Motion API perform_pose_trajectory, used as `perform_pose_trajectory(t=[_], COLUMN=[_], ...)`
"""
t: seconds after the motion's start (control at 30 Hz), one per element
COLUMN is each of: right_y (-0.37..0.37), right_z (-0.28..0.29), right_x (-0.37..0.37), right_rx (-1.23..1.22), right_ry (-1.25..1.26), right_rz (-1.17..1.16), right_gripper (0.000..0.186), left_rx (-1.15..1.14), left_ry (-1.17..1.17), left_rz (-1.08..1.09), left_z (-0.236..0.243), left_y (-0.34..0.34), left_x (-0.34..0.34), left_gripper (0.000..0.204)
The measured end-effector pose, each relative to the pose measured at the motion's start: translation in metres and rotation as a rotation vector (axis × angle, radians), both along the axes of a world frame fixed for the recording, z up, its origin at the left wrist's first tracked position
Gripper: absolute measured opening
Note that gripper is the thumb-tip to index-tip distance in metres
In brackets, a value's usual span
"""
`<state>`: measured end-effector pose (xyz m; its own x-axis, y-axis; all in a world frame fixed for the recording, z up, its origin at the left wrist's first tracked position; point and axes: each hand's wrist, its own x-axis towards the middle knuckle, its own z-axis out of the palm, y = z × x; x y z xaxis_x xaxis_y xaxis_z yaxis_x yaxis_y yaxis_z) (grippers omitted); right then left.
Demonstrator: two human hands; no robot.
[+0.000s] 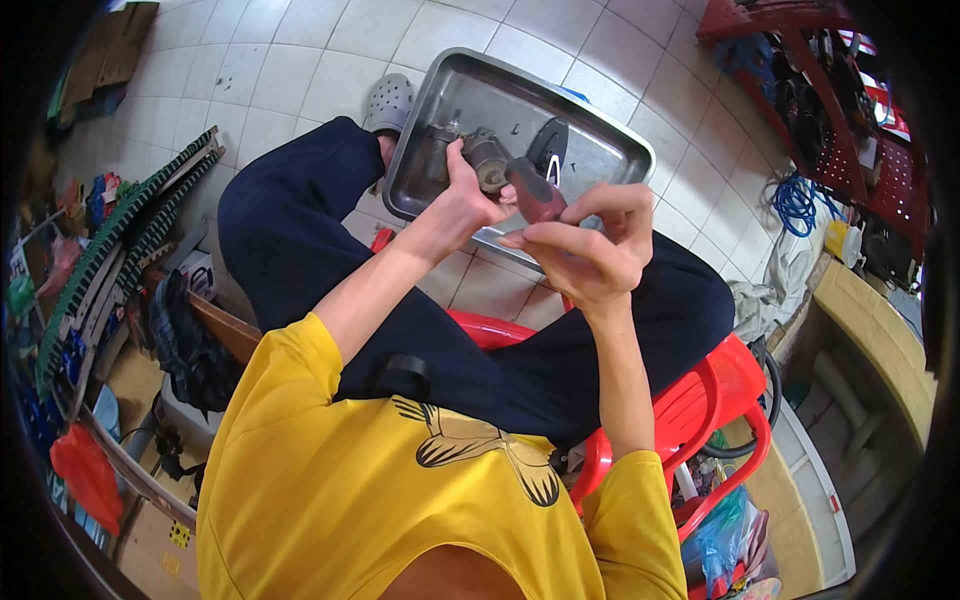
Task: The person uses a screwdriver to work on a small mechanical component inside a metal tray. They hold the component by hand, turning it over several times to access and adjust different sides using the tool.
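Observation:
My left hand (468, 192) grips a grey, rounded metal part (487, 160), thumb on its left side and fingertips showing on the right. It is over a metal tray (600, 118), and what the part belongs to I cannot make out. In my right hand (600, 245) is a screwdriver with a dark red and black handle (538, 193), pinched near its end between thumb and fingers. The handle points toward the metal part; its tip is hidden. Inside the tray lie a black object with a pale edge (548, 145) and a few small dark pieces.
I sit on a red plastic chair (715, 395), legs spread around the tray. A red metal rack (830, 130) and a blue coiled cable (795, 205) are at the right. Green-edged strips (130, 230) and piled goods stand at the left. White tiles (350, 55) cover the floor.

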<state>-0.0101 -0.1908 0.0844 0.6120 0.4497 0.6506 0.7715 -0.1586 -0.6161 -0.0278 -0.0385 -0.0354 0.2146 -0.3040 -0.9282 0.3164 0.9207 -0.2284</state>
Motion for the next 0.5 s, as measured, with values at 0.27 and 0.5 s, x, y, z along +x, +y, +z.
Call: perform_pose_trajectory(t=[0.27,0.5], right_y=[0.006,-0.002], right_z=[0.002,-0.007], right_x=[-0.012,0.004], right_rx=[0.084,-0.136], right_ry=[0.245,0.027], right_rz=[0.022,0.155], right_gripper=[0.029,0.032], left_rx=[0.01,0.013], left_ry=[-0.269,-0.206], left_rz=[-0.177,-0.097], left_z=[-0.045,0.013], left_y=[0.011,0.002], left_x=[-0.019,-0.003], left_gripper=[0.093,0.095])
